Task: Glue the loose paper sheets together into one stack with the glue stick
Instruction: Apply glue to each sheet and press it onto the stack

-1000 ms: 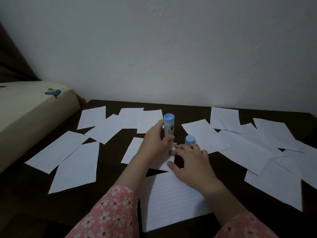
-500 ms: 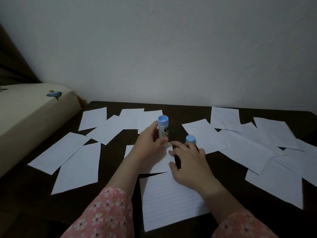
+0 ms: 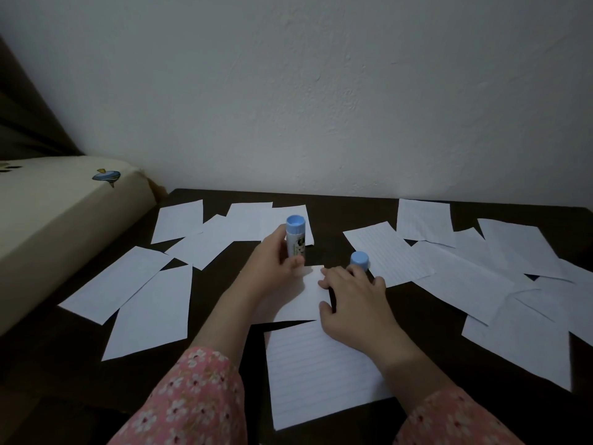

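My left hand [image 3: 272,268] grips a white glue stick [image 3: 296,237] with a blue end, held upright over a small sheet [image 3: 305,297] in the middle of the dark table [image 3: 404,316]. My right hand [image 3: 353,303] rests with spread fingers on the right edge of that sheet, holding it down. The blue cap [image 3: 359,260] stands on the table just beyond my right fingertips. A lined sheet [image 3: 321,374] lies nearer to me, partly under my right wrist.
Several loose white sheets lie scattered to the left [image 3: 150,309], at the back [image 3: 244,226] and to the right [image 3: 475,271]. A cream mattress edge [image 3: 64,220] borders the table on the left. A white wall [image 3: 321,107] stands right behind the table.
My left hand has carried the glue stick a little to the left and lowered it toward the small sheet. My right hand has stayed on the paper next to the cap.
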